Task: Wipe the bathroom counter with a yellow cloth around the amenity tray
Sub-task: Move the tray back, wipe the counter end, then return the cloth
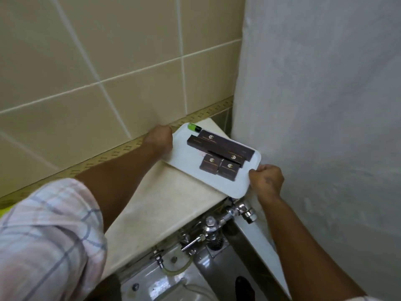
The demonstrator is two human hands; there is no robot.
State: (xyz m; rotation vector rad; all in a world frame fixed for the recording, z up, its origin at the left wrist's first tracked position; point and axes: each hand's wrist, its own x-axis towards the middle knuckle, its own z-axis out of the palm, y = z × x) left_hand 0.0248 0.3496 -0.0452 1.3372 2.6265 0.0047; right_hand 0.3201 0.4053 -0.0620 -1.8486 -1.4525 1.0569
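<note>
Nearest the camera, a rolled-up checked shirt sleeve (50, 240) covered the left upper arm, and chrome plumbing fittings (219, 227) sat below the front edge of the beige marbled stone tabletop (156, 205).

The right hand (268, 181) was closed in a fist on the near right corner of the white rectangular plastic amenity tray (219, 183); its fingers (257, 171) were curled over the rim and gripped it. That corner overhung the tabletop's front edge, above the fittings.

The left hand (159, 139) rested at the tray's far left edge, close against the tiled wall. Its fingers were bent down out of sight behind the knuckles; whether they gripped the rim could not be determined.

Between the two hands, on the tray, lay two small dark brown square boxes (219, 167) side by side, nearer the right hand's fingers. Beyond them lay long dark brown boxes (219, 145) with gold logos, overlapping each other. A small green-capped item (194, 127) lay at the tray's far corner, just right of the left hand.

A sliver of yellow (2, 210) showed at the frame's left edge, well apart from both hands; it was too small to identify as the cloth.

Behind stood beige wall tiles (108, 51) with a patterned border strip (104, 157), and to the right a white textured curtain (325, 94).
</note>
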